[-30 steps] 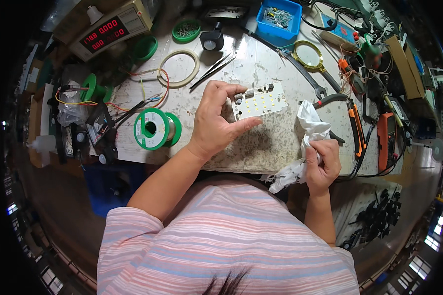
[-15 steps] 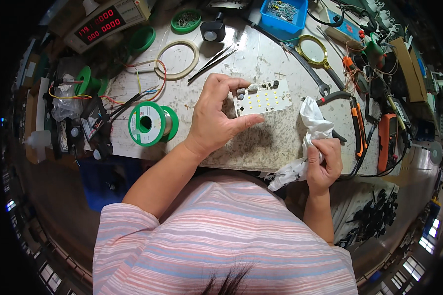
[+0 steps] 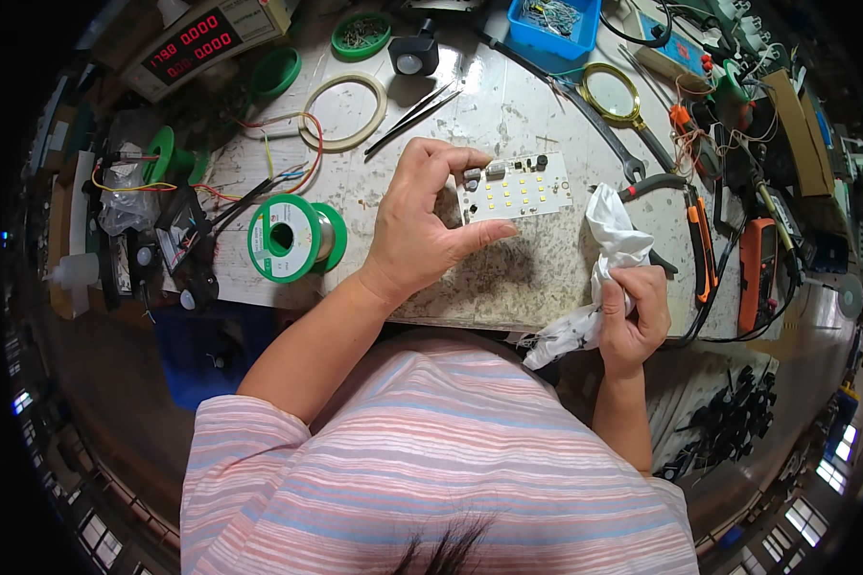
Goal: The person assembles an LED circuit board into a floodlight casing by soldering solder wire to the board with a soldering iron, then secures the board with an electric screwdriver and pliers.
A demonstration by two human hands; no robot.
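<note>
My left hand pinches the left end of a white rectangular circuit board with small yellow LEDs and dark parts, holding it just above the stained white bench top. My right hand is closed around a crumpled white cloth at the bench's front right edge. The cloth's upper end rises close to the board's right end, and I cannot tell whether they touch.
A green solder spool lies left of my left hand. Behind are tweezers, a ring of tape, a magnifying glass, a blue parts bin and a meter with red digits. Pliers and orange-handled tools crowd the right.
My head has tipped, so the whole bench sits slightly lower in view. Both hands keep their grips, and the board and cloth stay where they were.
</note>
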